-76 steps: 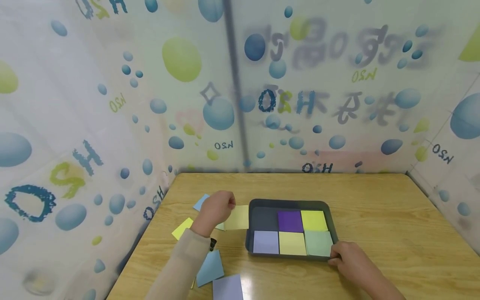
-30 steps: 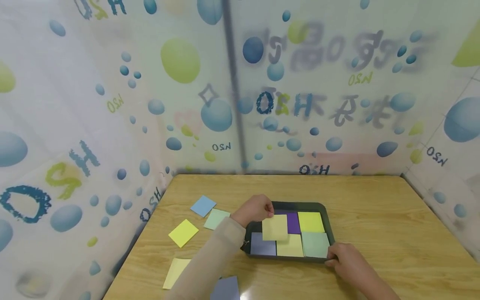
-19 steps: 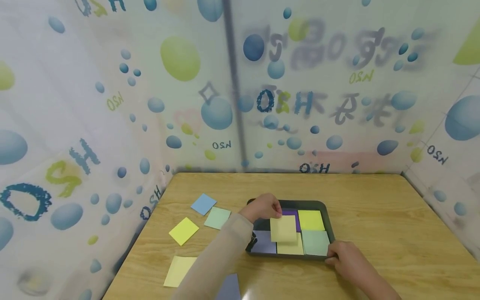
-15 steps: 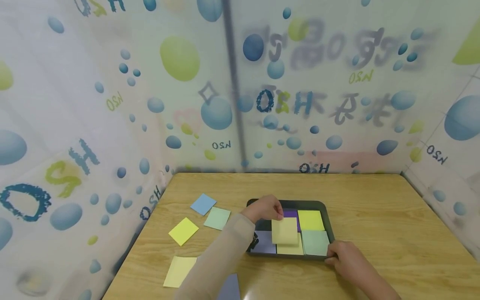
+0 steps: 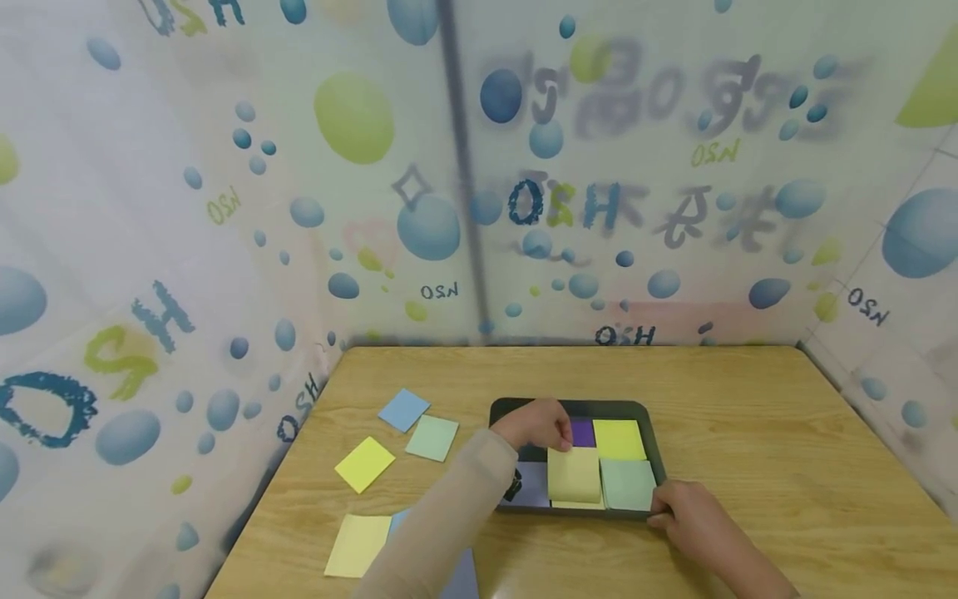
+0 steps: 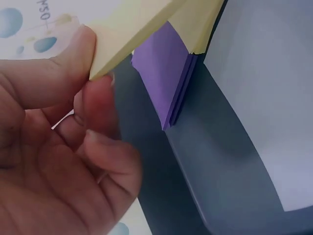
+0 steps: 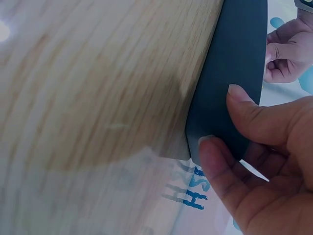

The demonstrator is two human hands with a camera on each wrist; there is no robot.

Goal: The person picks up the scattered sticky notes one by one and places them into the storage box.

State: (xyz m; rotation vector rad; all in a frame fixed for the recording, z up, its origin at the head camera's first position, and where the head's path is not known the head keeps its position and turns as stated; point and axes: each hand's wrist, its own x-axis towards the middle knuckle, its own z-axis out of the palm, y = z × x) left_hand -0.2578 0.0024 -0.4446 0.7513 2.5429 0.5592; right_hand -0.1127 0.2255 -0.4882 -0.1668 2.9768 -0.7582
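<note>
Above the near row of the dark tray [image 5: 654, 445], I see the left hand [image 5: 537, 424] pinching a pale yellow pad [image 5: 574, 476] by its far edge, over a matching pad [image 5: 576, 505]; whether they touch, I can't tell. The right hand [image 5: 694, 517] pinches the tray's near right corner. An uneven release could leave the upper pad askew across the pale green pad [image 5: 629, 484]; a slackened corner grip could let the tray slide.
</note>
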